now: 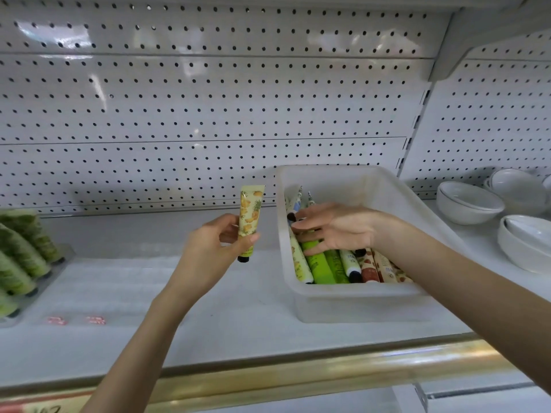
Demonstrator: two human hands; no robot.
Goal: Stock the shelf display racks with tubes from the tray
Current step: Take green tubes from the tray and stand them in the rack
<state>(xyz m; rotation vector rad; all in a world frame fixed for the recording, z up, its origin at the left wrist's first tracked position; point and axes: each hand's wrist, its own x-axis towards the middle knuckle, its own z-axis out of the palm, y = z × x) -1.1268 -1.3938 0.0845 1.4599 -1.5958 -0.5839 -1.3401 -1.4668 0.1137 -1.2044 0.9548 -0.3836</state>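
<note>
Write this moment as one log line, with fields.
left hand: holds yellow pineapple-print tube | right hand: open, among tubes in translucent plastic tray

The yellow tube (250, 222) left of centre is pale, printed with orange pineapples, and capped black. The tray (357, 296) at centre right is milky, translucent white. In it lie bright green tubes (317, 263), a white tube (348, 262) with a black cap, and cream tubes (369, 268) printed with red fruit. The racked tubes (21, 254) at the left edge are green-patterned with dark caps. The pegboard (208, 108) is white, dotted with rows of black holes. The bowls (468, 202) at right are plain white. The shelf (208, 308) is white, its front strip (298, 371) gold, its two small labels (95, 320) red.
</note>
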